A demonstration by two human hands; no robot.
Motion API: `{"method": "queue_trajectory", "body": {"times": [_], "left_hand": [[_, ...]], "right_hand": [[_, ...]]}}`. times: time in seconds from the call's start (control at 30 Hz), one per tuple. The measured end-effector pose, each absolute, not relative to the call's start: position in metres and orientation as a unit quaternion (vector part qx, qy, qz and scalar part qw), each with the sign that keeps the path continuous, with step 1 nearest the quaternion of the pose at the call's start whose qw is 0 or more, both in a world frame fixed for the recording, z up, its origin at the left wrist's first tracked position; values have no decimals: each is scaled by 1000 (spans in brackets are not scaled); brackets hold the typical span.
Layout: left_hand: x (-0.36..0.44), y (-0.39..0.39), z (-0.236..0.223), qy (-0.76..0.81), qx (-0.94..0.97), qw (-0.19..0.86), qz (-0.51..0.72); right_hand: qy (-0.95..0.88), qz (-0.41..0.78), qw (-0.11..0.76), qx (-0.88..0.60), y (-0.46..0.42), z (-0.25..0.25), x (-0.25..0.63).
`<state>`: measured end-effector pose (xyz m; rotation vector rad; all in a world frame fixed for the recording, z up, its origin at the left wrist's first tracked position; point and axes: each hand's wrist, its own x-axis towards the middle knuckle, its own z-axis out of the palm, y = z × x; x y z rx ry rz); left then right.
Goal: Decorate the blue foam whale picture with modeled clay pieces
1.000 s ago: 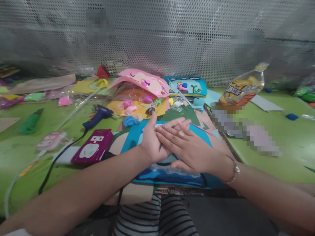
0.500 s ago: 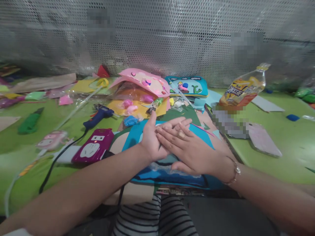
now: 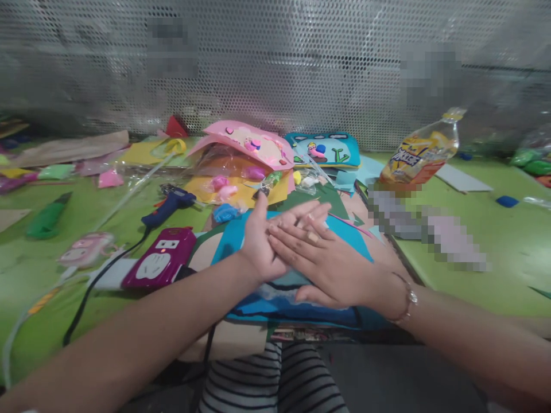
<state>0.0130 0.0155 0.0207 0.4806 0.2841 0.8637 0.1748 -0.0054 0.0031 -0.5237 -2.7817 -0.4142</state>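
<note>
My left hand (image 3: 258,244) lies palm up with its thumb raised and its fingers stretched out. Across its palm and fingers my right hand (image 3: 327,264) rests flat, palm down, fingers extended. Whether anything sits between the two palms is hidden. A small beige patch (image 3: 313,236) shows on a right finger, and a bracelet (image 3: 411,295) circles the right wrist. Both hands are over a blue craft picture (image 3: 293,312) with dark wavy lines and white painted along them. A lump of blue clay (image 3: 226,213) in wrapping lies just beyond the left hand.
A blue glue gun (image 3: 170,207), a purple power socket (image 3: 159,258) with cables and a green cutter (image 3: 49,217) lie on the left. Pink and yellow clay packets, a pink decorated sheet (image 3: 252,143) and a blue decorated case (image 3: 322,150) stand behind. A cut plastic bottle (image 3: 424,152) stands right.
The hands stay pressed together with almost no movement. The whole view shifts slightly, with the table things appearing a little further left.
</note>
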Motion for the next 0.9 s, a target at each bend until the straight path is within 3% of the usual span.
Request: {"method": "queue_trajectory", "body": {"times": [0.2,0.3,0.47,0.6,0.73,0.9], "left_hand": [[13,15,22,110,246,856,440],[14,15,20,144,232,886,374],[14,12,24,125,228,862,435],[17,7,27,167,213,887,374],[18,4,28,164,237,858,425],[15,6,26,174,212,889,367]], "right_hand": [[-963,-149,131,-183,-6,6,173],[-963,-153,132,-176,-6,6,172],[-960,-165,138,-178,-5,5,175],[-961,-167,145,-168,-4,7,177],[-960,-172,137,-174,-3,8,177],[-959,-171,133,-183,-4,8,178]]}}
